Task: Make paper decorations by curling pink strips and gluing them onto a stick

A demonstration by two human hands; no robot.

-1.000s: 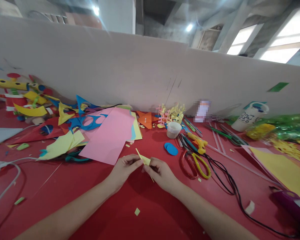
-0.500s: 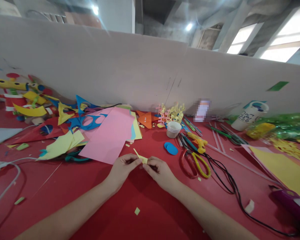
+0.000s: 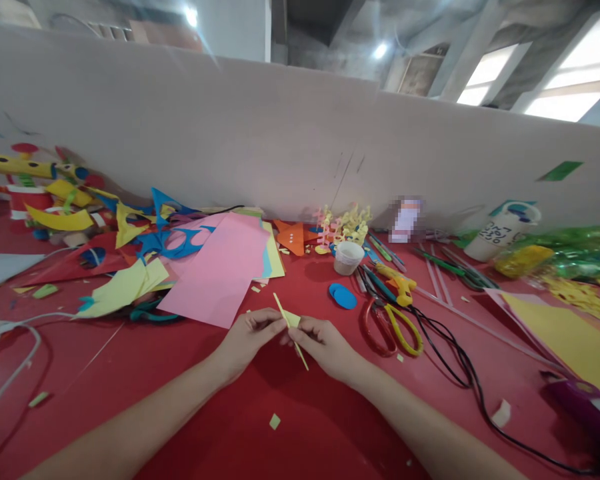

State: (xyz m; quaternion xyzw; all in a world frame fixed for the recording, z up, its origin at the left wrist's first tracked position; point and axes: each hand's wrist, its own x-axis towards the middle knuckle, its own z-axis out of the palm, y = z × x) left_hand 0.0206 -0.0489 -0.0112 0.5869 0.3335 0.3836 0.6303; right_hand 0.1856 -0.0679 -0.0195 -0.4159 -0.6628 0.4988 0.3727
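Between my two hands is a thin pale yellow paper strip, slanting from upper left to lower right. A small flat part of yellow paper shows behind it; I cannot tell whether it is joined to the strip. My left hand is closed, thumb and fingertips pinching the paper from the left. From the right, my right hand pinches it too, its thumb over the strip. The fingers hide part of the paper. Below them, a small yellow paper scrap lies on the red table.
Pink paper sheets lie beyond my left hand. To the right are blue paper discs, a paper cup, scissors and a yellow glue gun with a black cable. A purple glue gun sits far right.
The yellow strip has turned in my fingers and shows longer, its lower end now sticking out below my right thumb. My hands have stayed nearly in place.
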